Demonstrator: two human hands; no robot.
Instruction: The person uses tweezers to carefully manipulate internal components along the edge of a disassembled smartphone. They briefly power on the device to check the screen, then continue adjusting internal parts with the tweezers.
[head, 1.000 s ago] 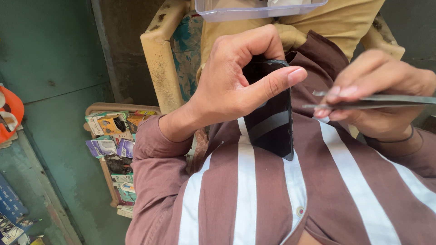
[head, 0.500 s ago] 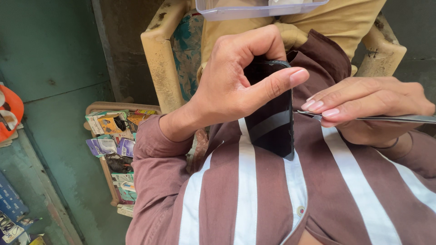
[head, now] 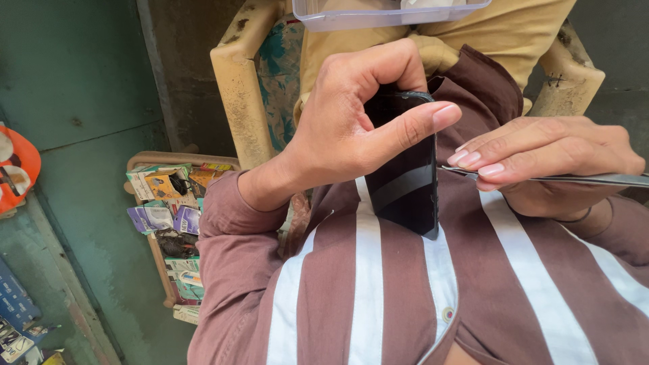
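Left grip clasps phone | right grip pinches tweezers | worn chair, green floor

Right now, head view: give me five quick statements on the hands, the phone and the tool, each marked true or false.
1. The left hand holds a dark phone upright against the striped shirt. True.
2. The right hand is empty. False: its fingers pinch a thin metal tool.
3. The tool's tip meets the phone's right edge. True.
4. The phone lies flat in the clear plastic tray. False: the tray sits apart, at the top of the view.
5. A rack of small packets stands to the right of the person. False: it is at the left of the view.
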